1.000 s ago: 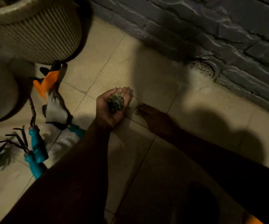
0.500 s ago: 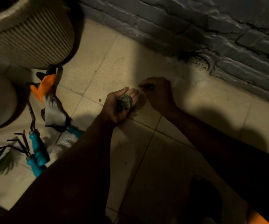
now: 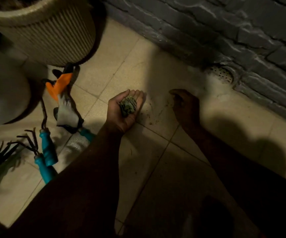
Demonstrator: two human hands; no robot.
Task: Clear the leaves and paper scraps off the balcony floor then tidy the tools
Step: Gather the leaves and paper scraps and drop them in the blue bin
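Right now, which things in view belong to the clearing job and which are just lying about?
Job: leaf clump in cupped left hand; right hand beside debris specks; teal-handled tools; glove.
Not the job: ribbed planter; floor drain; brick wall.

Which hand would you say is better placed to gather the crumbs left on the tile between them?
Probably right: the right hand hovers beside the crumbs, fingers down, while the left hand carries the leaf clump.
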